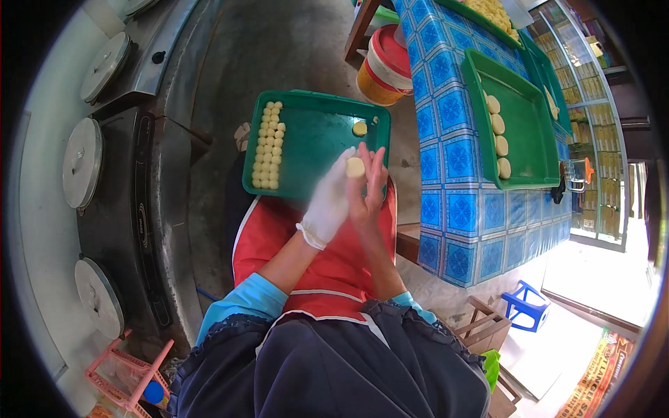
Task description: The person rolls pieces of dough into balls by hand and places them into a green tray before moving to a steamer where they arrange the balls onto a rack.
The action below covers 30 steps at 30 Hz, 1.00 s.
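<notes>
My left hand, in a white glove, and my bare right hand meet palm to palm over the near side of a green plastic tray. Pressed between them is a pale, rounded piece of dough, its flat end showing near the thumbs. Closely set rows of small dough balls fill the tray's left end. Toward the right end lies a larger dough piece, with a small scrap beside it. The tray rests at my red apron.
Right of me, a table with a blue patterned cloth bears a green tray holding thick dough rounds. A lidded bucket stands by it. At left is a dark stove-like unit with round metal lids. A blue stool stands lower right.
</notes>
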Available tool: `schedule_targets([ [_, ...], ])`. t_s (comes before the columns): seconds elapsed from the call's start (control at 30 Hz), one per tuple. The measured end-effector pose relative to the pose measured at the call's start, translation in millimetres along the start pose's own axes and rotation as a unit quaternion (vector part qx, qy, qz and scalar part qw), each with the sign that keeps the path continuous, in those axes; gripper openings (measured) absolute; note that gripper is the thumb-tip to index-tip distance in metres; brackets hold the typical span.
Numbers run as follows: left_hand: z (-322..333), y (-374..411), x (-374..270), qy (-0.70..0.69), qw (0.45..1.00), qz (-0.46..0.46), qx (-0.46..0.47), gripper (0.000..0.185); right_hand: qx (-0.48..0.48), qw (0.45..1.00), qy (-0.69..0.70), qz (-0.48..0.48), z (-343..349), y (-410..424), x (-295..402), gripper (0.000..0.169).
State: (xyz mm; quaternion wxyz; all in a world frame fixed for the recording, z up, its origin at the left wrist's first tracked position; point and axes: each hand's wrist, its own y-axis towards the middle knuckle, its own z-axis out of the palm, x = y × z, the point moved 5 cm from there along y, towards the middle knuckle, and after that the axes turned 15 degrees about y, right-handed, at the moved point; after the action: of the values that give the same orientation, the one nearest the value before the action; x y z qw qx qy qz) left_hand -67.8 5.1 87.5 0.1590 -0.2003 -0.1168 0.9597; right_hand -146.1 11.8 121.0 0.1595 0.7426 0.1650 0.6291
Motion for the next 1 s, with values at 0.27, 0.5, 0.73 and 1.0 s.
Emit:
schedule_targets([
  [0.27, -9, 0, 9, -0.042, 0.999, 0.021, -0.022, 0.038, -0.07, 0.996, -0.058, 0.024, -6, -8, 0, 0.057],
  [0.5, -29, -6, 20, 0.047, 0.998, -0.03, -0.024, 0.044, -0.244, 0.883, 0.259, 0.305, -24, -40, -30, 0.031],
  [0.73, 31, -30, -17, 0.166, 0.976, -0.081, 0.113, 0.051, -0.081, 0.927, 0.161, 0.329, -84, 1, 93, 0.029],
  [1.0, -23, -17, -44, 0.13, 0.986, -0.096, 0.04, 0.058, -0.118, 0.989, 0.04, 0.077, -264, 143, 135, 0.048],
])
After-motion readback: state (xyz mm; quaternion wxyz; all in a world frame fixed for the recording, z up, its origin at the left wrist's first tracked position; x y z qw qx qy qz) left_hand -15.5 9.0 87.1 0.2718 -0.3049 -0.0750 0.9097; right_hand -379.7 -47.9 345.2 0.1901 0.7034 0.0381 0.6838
